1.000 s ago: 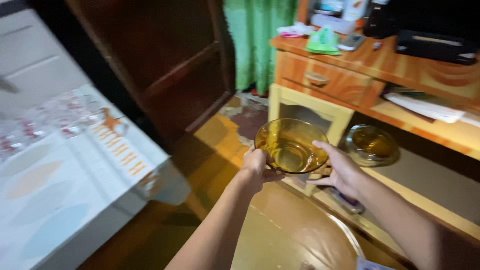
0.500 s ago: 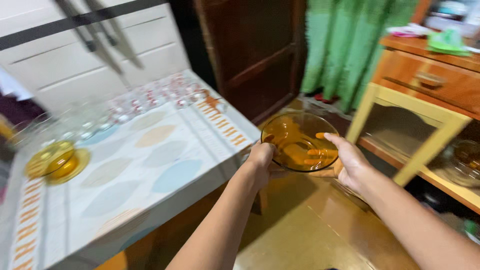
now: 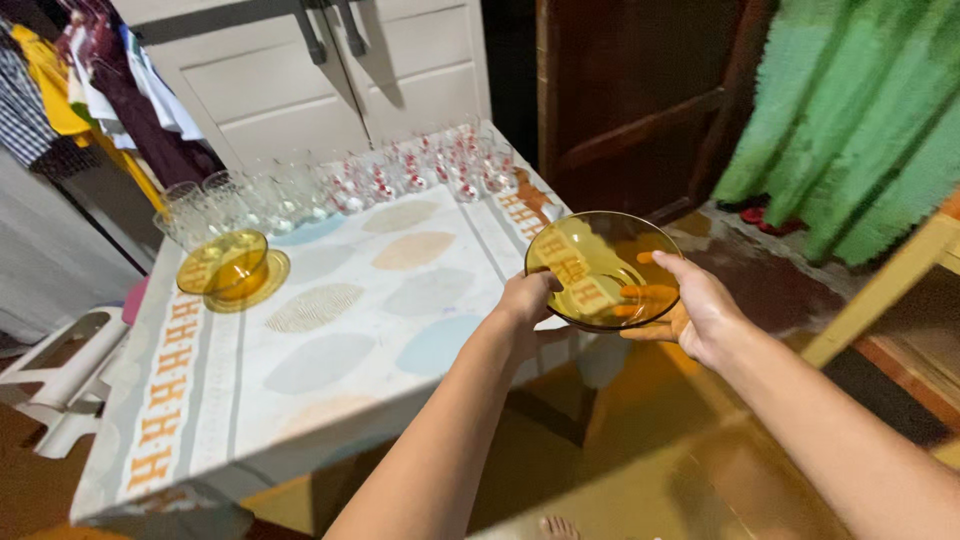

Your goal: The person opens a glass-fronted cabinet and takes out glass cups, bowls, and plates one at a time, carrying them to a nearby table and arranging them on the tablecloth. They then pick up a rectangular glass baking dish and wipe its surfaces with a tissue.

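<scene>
Together the left hand [image 3: 528, 300] and the right hand [image 3: 690, 312] carry an amber glass bowl [image 3: 600, 270] in the air just off the table's right edge: the left hand's fingers are curled over the near-left rim, and the right hand is spread, thumb on the rim and fingers seen through the glass under the bowl's right side. Neither grip closes fully around the bowl (it rests more on the right fingers than in any clamp), so a slip seems the main risk, since smooth glass held at the rim could tip out and break on the tiled floor [image 3: 640, 470] below. The table [image 3: 330, 350], under a cloth with pale leaf shapes, lies just left of the bowl. Toward its far left corner sits another amber bowl on a matching plate [image 3: 232, 268], well apart from the hands. Along the far edge stands a crowded row of clear drinking glasses [image 3: 350, 180]; a careless sweep across the table could knock them. A white plastic stool [image 3: 62, 375] stands off the left edge.
</scene>
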A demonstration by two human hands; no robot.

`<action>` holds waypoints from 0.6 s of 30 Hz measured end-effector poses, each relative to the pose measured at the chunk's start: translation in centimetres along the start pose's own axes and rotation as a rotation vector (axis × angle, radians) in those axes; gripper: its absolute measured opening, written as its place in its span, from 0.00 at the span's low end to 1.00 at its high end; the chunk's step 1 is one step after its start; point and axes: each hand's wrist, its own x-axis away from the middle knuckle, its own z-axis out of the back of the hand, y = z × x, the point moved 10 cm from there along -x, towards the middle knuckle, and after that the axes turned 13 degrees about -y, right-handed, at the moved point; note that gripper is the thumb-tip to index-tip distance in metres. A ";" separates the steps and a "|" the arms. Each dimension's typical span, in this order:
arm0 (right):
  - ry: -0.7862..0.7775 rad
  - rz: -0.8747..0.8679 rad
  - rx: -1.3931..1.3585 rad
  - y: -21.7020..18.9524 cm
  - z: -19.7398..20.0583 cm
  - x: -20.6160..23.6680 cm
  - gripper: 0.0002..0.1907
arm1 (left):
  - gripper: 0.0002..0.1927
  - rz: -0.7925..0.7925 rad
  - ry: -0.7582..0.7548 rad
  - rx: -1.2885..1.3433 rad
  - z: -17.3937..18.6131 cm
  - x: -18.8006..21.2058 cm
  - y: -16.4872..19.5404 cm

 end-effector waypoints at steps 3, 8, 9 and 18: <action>0.002 0.027 0.032 -1.7 -1.8 -3.7 0.21 | 0.16 0.003 -0.001 -0.030 2.5 -3.1 2.7; -0.059 -0.026 0.068 -3.9 -6.5 -9.9 0.22 | 0.15 -0.030 0.063 0.026 8.6 -6.7 6.0; -0.067 -0.018 0.084 -4.1 -7.4 -10.8 0.22 | 0.15 -0.045 0.053 0.033 9.7 -7.1 6.5; -0.124 -0.044 0.125 -3.2 -16.2 -19.2 0.22 | 0.15 -0.019 0.143 0.075 21.8 -8.8 8.9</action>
